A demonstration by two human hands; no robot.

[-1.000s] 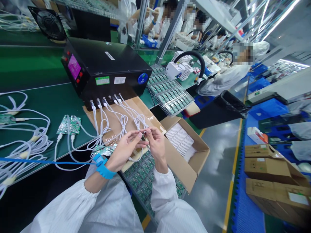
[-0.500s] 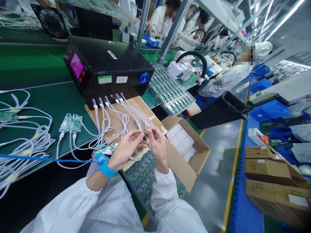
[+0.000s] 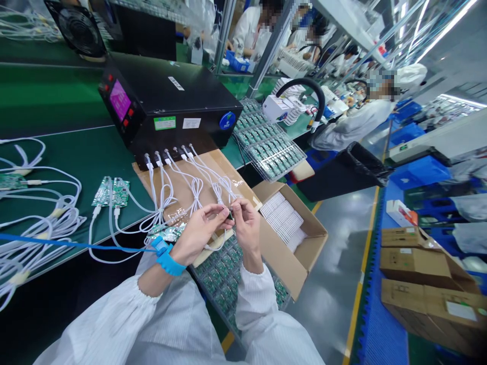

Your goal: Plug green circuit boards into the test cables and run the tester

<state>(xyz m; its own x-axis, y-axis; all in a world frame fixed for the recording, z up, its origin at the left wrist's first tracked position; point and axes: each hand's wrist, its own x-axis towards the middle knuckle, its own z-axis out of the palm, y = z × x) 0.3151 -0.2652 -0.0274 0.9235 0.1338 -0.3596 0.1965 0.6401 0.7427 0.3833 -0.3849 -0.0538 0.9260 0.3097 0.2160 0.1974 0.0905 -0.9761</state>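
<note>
Fingertips of my left hand point(image 3: 208, 221) and my right hand point(image 3: 245, 219) meet over the front of the cardboard sheet. My right hand pinches a thin, dark greenish piece point(image 3: 230, 213) that looks like a small circuit board seen edge-on. The left fingers are closed against it; whatever they hold is hidden. Just beyond the fingertips lie bundled white cables point(image 3: 217, 190), plugged into the black tester box point(image 3: 171, 96) with a lit pink screen. Beside my left wrist, which wears a blue strap point(image 3: 169, 259), are green circuit boards point(image 3: 167, 232). A tray of small boards point(image 3: 222, 276) sits below my hands.
An open carton point(image 3: 314, 243) with stacked white pieces stands right of my hands. Behind it are a clear tray of boards point(image 3: 270, 144) and a black-lined bin point(image 3: 342, 172). Coiled cables point(image 3: 45, 228) and a cabled board point(image 3: 111, 192) lie left. A co-worker point(image 3: 357, 119) sits farther off.
Both hands stay nearly in place, fingertips together. The thin piece between them has turned slightly, and the left fingers have shifted a little. Nothing else has visibly moved.
</note>
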